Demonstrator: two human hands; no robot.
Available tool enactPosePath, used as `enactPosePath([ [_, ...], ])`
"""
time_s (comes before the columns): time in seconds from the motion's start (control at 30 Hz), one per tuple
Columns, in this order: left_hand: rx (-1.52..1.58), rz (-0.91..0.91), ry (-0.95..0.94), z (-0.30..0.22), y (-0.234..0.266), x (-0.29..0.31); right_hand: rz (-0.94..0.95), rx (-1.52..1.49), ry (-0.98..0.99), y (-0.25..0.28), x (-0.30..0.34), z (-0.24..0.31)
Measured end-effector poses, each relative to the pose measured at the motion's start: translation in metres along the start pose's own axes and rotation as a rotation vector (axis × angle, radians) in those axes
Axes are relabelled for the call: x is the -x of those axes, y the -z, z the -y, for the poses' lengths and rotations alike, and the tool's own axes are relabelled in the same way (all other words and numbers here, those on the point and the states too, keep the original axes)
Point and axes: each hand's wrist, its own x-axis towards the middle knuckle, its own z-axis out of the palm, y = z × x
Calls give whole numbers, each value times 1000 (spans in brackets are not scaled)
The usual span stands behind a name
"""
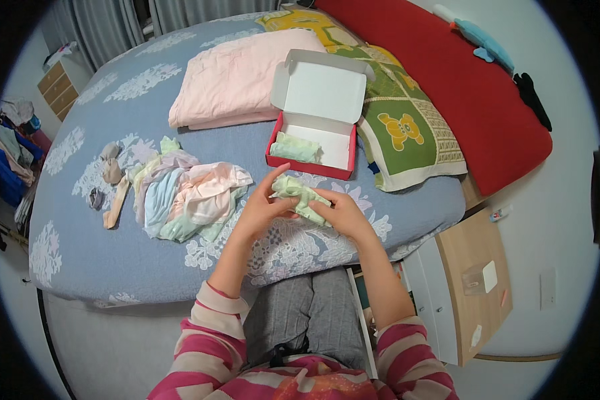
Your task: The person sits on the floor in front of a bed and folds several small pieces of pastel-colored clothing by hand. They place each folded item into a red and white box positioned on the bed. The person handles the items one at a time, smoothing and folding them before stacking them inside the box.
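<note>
A pale green piece of soft cloth, partly bunched, is held between my two hands just above the bed's near edge. My left hand grips its left end with the thumb, its index finger stretched upward. At the right end, the fingers and thumb of my right hand pinch the cloth. Right beyond my hands sits a red box with its white lid raised. Inside its left part lies a rolled pale green cloth. To the left is a loose heap of pastel clothes.
Small grey and beige socks or similar pieces lie left of the heap. A folded pink quilt is behind the box, and a green bear-patterned cover is at its right. A wooden-topped cabinet stands beside the bed.
</note>
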Motion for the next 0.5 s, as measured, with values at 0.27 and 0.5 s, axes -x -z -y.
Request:
enactPosePath([
  [0.27,-589,155,-184,-10,30,-53,169,32,107,32,-42,-10],
  [0.5,-975,87,-642,-42,37,-174,-206,532,497,67,-156,11],
])
